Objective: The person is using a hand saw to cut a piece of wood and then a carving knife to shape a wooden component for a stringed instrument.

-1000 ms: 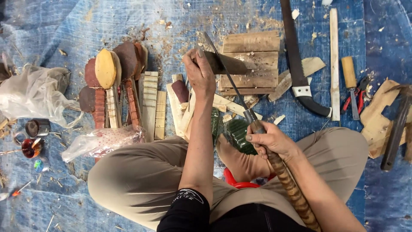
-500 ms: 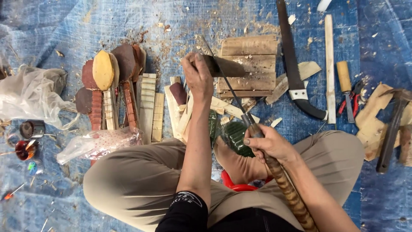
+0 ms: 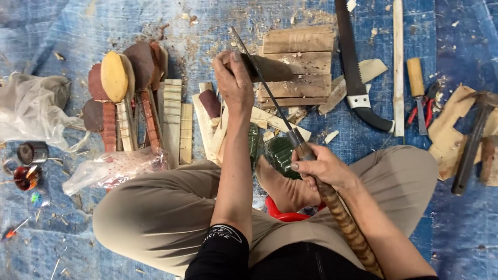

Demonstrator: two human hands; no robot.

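Seated cross-legged on a blue tarp (image 3: 456, 46). Far left of the stacked wooden block (image 3: 298, 65): a crumpled plastic bag (image 3: 31, 106), then spoon-shaped wooden blanks (image 3: 122, 83) and flat slats (image 3: 174, 119). Left hand (image 3: 233, 83) closed around a dark wooden piece (image 3: 270, 68), pressing it onto the block's left edge. Long thin knife blade (image 3: 262, 83) crossing that piece, striped handle (image 3: 337, 212) gripped firmly by right hand (image 3: 321, 168) below the block. Right of the block: curved pruning saw (image 3: 355, 67), chisel (image 3: 417, 88), hammer (image 3: 474, 140).
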